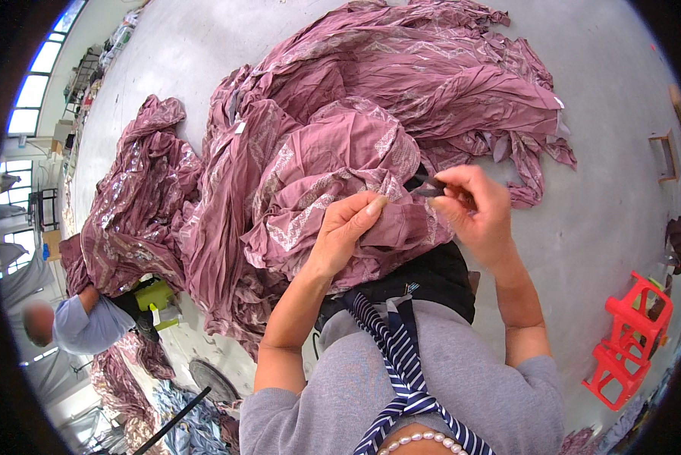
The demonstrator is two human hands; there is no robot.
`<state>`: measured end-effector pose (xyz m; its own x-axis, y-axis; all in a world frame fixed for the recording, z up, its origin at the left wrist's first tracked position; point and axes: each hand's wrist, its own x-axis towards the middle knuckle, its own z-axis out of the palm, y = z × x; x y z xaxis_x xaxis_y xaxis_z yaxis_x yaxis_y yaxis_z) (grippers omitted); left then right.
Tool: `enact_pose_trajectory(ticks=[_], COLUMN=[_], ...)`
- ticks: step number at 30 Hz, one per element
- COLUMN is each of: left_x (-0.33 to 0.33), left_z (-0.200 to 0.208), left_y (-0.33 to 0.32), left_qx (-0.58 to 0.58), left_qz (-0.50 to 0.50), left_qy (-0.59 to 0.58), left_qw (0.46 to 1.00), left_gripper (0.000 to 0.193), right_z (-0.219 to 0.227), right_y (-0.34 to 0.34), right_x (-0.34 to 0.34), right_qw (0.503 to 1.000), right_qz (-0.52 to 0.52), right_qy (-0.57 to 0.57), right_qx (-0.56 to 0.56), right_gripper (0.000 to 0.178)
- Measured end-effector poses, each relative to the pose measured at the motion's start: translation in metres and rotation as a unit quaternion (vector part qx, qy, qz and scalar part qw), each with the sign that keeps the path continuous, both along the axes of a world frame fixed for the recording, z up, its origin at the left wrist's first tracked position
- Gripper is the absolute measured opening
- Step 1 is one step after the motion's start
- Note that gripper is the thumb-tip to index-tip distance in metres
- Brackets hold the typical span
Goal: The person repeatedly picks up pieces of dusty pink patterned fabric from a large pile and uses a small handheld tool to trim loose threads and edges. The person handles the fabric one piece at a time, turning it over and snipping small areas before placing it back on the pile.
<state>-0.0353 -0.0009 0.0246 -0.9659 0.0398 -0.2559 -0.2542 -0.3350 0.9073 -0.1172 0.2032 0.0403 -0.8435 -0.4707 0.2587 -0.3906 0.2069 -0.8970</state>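
Observation:
A large heap of mauve fabric (pixel 333 144) with pale zigzag patterned bands spreads over the grey floor and up onto my lap. My left hand (pixel 348 230) is closed on a fold of it, thumb on top, just above my lap. To the right of that fold, my right hand (pixel 478 212) is closed in a pinch around a small dark tool (pixel 430 186) that looks like thread snips. Its tip points left toward the cloth near my left fingers. Part of the tool is hidden behind my fingers.
At far left, another person (pixel 94 322) sits by more mauve cloth, beside a lime-green object (pixel 155 296). Red plastic stools (pixel 629 341) stand at the right. Blue-grey cloth (pixel 193 421) and a round dark base (pixel 213 379) lie at lower left.

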Motion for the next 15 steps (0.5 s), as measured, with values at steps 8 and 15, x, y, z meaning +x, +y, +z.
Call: enact_pose_trajectory(ticks=[8, 15], left_x=[-0.001, 0.0], left_z=[0.004, -0.006], left_y=[-0.001, -0.005], left_qx=[-0.049, 0.01], left_qz=[-0.008, 0.07], left_qy=[0.021, -0.015], left_qw=[0.999, 0.997], left_gripper=[0.025, 0.024], right_z=[0.0, -0.023], right_y=[-0.023, -0.004], right_x=[-0.002, -0.033], right_qw=[0.98, 0.97], right_qz=[0.104, -0.083], right_qy=[-0.167, -0.194], right_qx=[-0.039, -0.12], right_gripper=[0.026, 0.015])
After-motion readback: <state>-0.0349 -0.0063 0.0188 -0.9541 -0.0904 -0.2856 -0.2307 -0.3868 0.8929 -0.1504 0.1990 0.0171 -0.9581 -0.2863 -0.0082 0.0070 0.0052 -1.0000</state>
